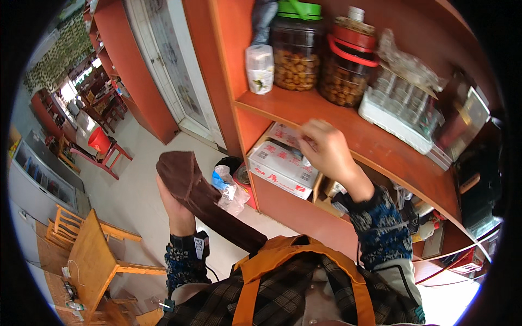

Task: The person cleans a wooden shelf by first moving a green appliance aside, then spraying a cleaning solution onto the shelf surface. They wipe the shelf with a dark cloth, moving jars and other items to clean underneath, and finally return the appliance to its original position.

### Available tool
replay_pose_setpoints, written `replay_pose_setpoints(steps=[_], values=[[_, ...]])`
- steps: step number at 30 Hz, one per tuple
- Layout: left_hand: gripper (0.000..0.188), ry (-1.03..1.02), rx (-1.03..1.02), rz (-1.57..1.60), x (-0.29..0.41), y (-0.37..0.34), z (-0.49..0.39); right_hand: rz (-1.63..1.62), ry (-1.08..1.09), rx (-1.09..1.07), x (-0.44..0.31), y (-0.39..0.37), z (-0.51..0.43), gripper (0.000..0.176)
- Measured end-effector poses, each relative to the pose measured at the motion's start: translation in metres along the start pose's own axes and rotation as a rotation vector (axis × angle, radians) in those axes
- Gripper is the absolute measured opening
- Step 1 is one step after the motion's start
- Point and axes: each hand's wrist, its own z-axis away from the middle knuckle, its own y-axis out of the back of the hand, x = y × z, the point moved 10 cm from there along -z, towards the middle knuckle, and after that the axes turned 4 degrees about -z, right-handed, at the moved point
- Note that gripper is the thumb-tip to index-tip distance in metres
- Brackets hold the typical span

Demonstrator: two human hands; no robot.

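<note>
My left hand [179,218] holds up a dark brown cloth [179,175] by one end, its fingers mostly hidden behind it. From there the cloth hangs in a long strip toward the orange-trimmed plaid apron [285,281] on my chest. My right hand [328,148] is raised at the front edge of the reddish-brown wooden shelf [281,108]. Its fingers are curled in, and nothing shows in them. Behind and below that hand, a white printed cardboard box [281,163] sits in the lower compartment.
Along the shelf stand a white plastic cup [259,69], a green-lidded jar [297,61], a red-lidded jar [346,69] and a tray of glasses [399,110]. Plastic bags [230,191] lie on the floor by the cabinet. A wooden table [91,261] stands at lower left.
</note>
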Motion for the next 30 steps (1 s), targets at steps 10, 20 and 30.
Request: replay_pose_setpoints(steps=[10,20,30], values=[[0.048,-0.079,0.259,-0.319,0.079,0.182,0.003,0.561,-0.003,-0.195,0.080,-0.182,-0.143,0.013],[0.051,-0.064,0.327,-0.429,0.070,0.103,0.002,0.412,-0.123,-0.102,0.057,-0.175,-0.130,0.021],[0.050,-1.148,-0.349,-1.493,0.041,-0.099,0.016,-0.451,-0.311,-0.905,0.006,-0.305,0.117,0.088]])
